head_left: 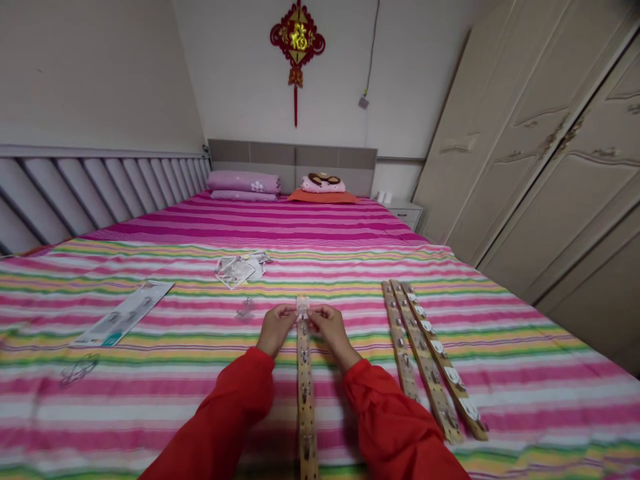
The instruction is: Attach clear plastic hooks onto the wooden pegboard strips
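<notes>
A long, narrow wooden strip with holes and several small metal fittings lies lengthwise on the bed in front of me. At its far end is a small, whitish, see-through piece, too small to name. My left hand pinches this piece from the left. From the other side, my right hand has its thumb and fingers closed at the piece's lower right edge. Both forearms wear red sleeves. A little clear plastic scrap lies left of my left hand.
Three similar strips lie side by side at right, the outermost carrying white pieces. Left are a white card with metal items, thin wire-like loops and crumpled clear packets. A railing borders the left side; wardrobes stand right.
</notes>
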### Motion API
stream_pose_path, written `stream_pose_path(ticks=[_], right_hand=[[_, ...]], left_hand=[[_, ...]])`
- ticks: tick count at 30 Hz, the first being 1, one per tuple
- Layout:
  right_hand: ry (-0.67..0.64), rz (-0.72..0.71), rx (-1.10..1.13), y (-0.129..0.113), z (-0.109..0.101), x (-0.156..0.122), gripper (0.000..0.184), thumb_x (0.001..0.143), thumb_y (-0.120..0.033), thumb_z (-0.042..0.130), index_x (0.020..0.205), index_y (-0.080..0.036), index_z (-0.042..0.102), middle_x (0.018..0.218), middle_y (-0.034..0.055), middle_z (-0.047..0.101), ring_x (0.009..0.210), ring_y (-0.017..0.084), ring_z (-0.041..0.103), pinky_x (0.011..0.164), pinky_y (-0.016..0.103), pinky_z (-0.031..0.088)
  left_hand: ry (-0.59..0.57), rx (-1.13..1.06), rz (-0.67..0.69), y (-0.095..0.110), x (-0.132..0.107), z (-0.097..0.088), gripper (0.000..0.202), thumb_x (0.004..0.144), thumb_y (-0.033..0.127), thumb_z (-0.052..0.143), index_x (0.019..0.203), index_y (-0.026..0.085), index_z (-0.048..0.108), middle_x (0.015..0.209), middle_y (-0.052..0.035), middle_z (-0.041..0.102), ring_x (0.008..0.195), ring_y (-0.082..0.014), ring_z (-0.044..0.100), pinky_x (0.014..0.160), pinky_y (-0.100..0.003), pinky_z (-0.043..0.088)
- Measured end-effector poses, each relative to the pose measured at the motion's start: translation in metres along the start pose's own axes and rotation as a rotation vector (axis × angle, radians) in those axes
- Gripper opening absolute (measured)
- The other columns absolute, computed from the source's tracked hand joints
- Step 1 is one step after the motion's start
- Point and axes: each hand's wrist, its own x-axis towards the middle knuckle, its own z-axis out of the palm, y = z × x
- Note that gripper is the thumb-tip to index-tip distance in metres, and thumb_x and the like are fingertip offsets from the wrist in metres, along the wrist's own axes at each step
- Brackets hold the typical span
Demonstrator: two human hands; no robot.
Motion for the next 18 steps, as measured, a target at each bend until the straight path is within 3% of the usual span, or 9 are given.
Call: stream_pose_path(ticks=[8, 18], right_hand=[[0.082, -0.048, -0.133, 0.026, -0.003, 0.032, 0.008, 0.055, -0.025, 0.064, 0.054, -0.017, 0.062, 0.051, -0.0028, 0.06, 0.05, 0.012, 0.05, 0.054, 0.025, 0.041], [0.117, -0.026, -0.177, 0.051, -0.006, 0.044, 0.011, 0.056, -0.027, 0.063, 0.052, -0.018, 0.058, 0.048, -0.0033, 0.056, 0.049, 0.012, 0.048, 0.051, 0.025, 0.038]], left_hand=[[0.088, 0.022, 0.008, -0.036, 0.038, 0.0, 0.028, 0.047, 0.029, 0.076, 0.068, 0.013, 0.065, 0.059, -0.0011, 0.066, 0.057, -0.013, 0.059, 0.058, -0.025, 0.045], [0.112, 0.069, -0.01, -0.053, 0.05, -0.002, 0.021, 0.05, 0.025, 0.071, 0.066, 0.014, 0.064, 0.06, -0.0017, 0.067, 0.059, -0.0156, 0.062, 0.06, -0.026, 0.046]])
